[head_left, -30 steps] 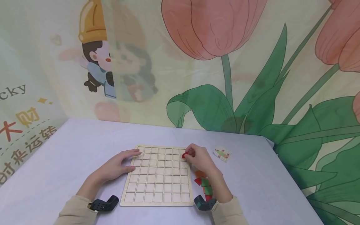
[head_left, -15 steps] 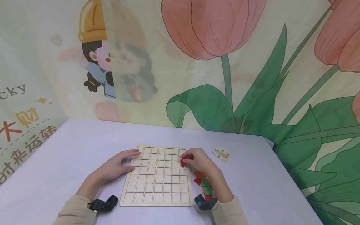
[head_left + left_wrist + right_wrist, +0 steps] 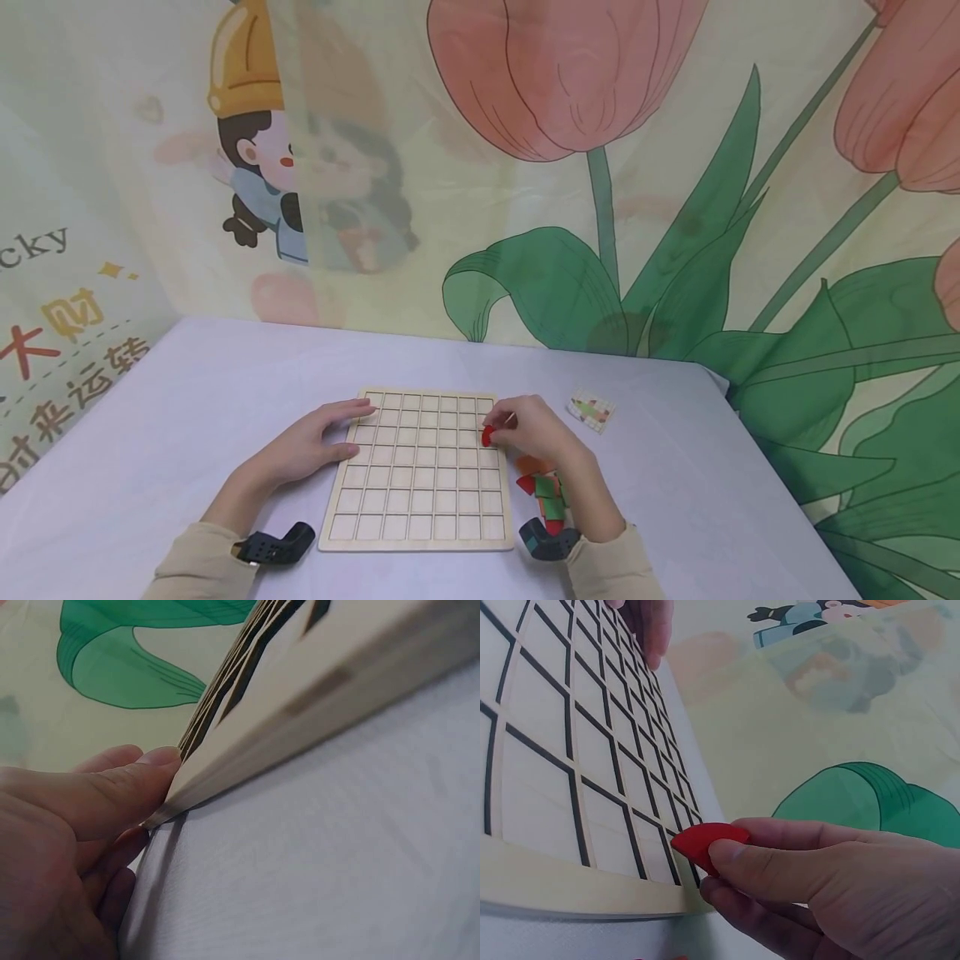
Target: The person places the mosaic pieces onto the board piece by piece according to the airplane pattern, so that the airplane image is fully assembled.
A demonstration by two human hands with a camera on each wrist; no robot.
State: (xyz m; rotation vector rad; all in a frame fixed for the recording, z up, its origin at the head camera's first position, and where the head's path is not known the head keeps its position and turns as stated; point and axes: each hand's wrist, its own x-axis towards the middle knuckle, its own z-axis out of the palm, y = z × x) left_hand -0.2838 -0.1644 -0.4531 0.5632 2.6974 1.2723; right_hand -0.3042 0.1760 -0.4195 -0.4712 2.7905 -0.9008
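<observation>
A light wooden grid board (image 3: 417, 479) lies flat on the table, its square cells bare where I can see them. My left hand (image 3: 318, 437) rests at the board's left edge, fingers extended, with the thumb (image 3: 124, 796) touching the rim in the left wrist view. Over the right side of the grid, my right hand (image 3: 527, 427) pinches a red fan-shaped piece (image 3: 705, 844) between thumb and fingers. The right wrist view has this piece close above the cells near the border. Part of the piece is covered by the thumb.
Right of the board lies a small pile of green, red and orange pieces (image 3: 551, 492), partly hidden by the right forearm. A small printed pattern card (image 3: 591, 411) is beyond the right hand. White cloth (image 3: 247, 367) covers the table, and a printed curtain hangs behind.
My right hand has moved slightly toward me along the board's right side with the red piece, which has turned in the fingers. The left hand has stayed in place.
</observation>
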